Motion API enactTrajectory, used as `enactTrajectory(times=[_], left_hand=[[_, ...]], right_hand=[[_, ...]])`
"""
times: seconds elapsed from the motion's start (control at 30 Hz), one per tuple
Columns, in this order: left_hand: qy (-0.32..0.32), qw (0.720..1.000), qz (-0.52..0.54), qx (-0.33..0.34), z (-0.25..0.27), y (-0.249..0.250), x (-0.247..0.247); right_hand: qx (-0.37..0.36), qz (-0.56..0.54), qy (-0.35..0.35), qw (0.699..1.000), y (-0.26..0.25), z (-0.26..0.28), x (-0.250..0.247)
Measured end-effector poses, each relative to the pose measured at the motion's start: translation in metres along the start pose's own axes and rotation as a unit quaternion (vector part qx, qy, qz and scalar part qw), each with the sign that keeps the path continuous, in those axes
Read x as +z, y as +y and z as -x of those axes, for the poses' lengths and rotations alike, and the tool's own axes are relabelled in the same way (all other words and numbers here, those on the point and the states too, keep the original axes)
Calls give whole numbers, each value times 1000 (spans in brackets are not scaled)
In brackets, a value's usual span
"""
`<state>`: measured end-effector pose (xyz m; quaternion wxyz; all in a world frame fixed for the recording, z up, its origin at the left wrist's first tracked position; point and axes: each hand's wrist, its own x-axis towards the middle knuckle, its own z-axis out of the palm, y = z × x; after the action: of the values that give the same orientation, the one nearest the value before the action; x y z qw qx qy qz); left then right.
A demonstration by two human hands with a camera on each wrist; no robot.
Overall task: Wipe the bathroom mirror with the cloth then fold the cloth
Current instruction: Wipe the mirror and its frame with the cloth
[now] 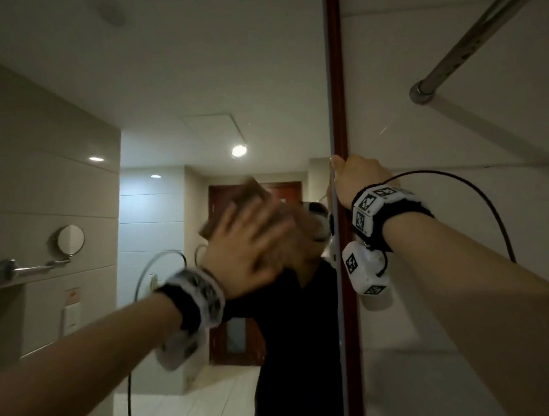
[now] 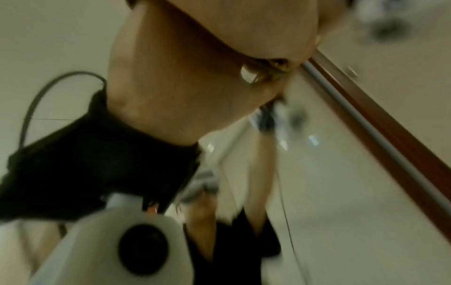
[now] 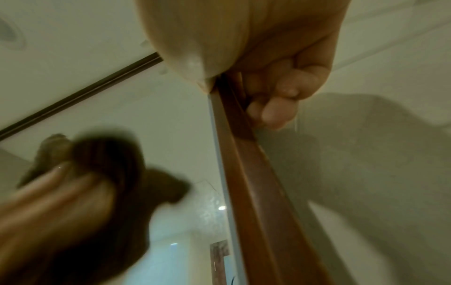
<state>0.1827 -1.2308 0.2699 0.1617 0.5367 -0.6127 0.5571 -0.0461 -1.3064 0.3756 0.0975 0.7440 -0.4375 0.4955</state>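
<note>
The bathroom mirror fills the left of the head view, edged by a reddish wooden frame. My left hand lies flat with straight fingers on a brown cloth and presses it against the glass at about head height; it is blurred by motion. In the right wrist view the cloth bunches under the left hand. My right hand grips the frame's edge, thumb on the mirror side. Its fingers curl round behind the frame.
A pale tiled wall runs right of the frame, with a metal rod fixed to it overhead. A black cable loops from my right wrist. The mirror reflects a towel bar, a round shaving mirror and a brown door.
</note>
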Motion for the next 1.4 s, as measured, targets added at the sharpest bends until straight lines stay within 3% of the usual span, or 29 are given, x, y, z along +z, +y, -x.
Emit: enactTrajectory(times=[0.03, 0.1, 0.13, 0.2, 0.27, 0.37, 0.47, 0.53, 0.57, 0.6, 0.63, 0.67, 0.7, 0.73, 0.77, 0.8, 0.87, 0.93, 1.03, 1.1, 1.13, 1.17, 1.23, 1.3, 1.33, 1.37, 1.4], left_hand=[[22, 994, 25, -105, -13, -17, -7], [57, 954, 75, -285, -31, -34, -15], [64, 938, 86, -330, -36, -32, -14], [61, 938, 73, -333, -33, -10, -10], [40, 967, 47, -247, -8, 25, -1], [-14, 999, 23, -40, 52, 69, 18], [-69, 979, -2, 192, 86, 66, 26], [-80, 961, -39, 261, 76, 35, 23], [-73, 970, -51, 228, 68, 18, 20], [-58, 987, -46, 142, 61, 2, 16], [-33, 999, -26, 14, 56, -11, 14], [-3, 991, 5, -133, 53, -19, 13], [28, 963, 35, -264, 51, -20, 10], [47, 933, 54, -354, 50, -14, 10], [50, 913, 68, -399, 51, -4, 12], [38, 912, 78, -400, 57, 12, 15], [-2, 954, 79, -289, 85, 51, 25], [-57, 991, 59, -103, 129, 85, 36], [-138, 981, 18, 132, 173, 96, 46], [-140, 968, -3, 210, 161, 79, 42], [-127, 967, -5, 219, 149, 69, 39], [-114, 974, -5, 193, 134, 60, 35], [-89, 995, 21, 41, 105, 47, 24], [-66, 987, 53, -135, 79, 51, 13], [-65, 978, 64, -190, 72, 59, 10], [-71, 973, 72, -209, 73, 71, 12], [-82, 976, 76, -187, 80, 85, 16]], right_hand=[[1, 1, 0, 1000, 0, 1, 0], [3, -1, 2, 1000, 0, 1, -2], [2, -1, 2, 1000, -1, 2, -3], [2, 7, -13, 1000, -2, 3, -6], [-1, 11, -31, 999, -2, 5, -7], [2, 3, -29, 1000, -6, 15, -16], [-6, 12, -41, 999, -10, 19, -20], [3, 25, -43, 999, -10, 18, -22], [8, 27, -42, 999, -10, 17, -22], [13, 29, -43, 999, -9, 15, -21], [15, 30, -44, 998, -10, 15, -19], [15, 31, -43, 998, -10, 13, -18], [20, 29, -38, 999, -10, 13, -17], [27, 23, -32, 999, -10, 12, -16], [33, 18, -28, 999, -9, 11, -15], [36, 15, -26, 999, -10, 10, -13], [38, 8, -23, 999, -9, 10, -10], [34, -15, -18, 999, -6, 15, -5], [13, -32, 19, 999, 7, 36, 11], [2, -9, 50, 999, 18, 55, 30], [0, 6, 59, 998, 22, 64, 39], [4, 16, 59, 998, 25, 74, 46], [27, 15, 48, 998, 29, 91, 58], [55, -11, 39, 998, 31, 109, 66], [63, -22, 36, 997, 33, 119, 71], [70, -27, 30, 997, 38, 130, 76], [71, -26, 22, 997, 42, 141, 82]])
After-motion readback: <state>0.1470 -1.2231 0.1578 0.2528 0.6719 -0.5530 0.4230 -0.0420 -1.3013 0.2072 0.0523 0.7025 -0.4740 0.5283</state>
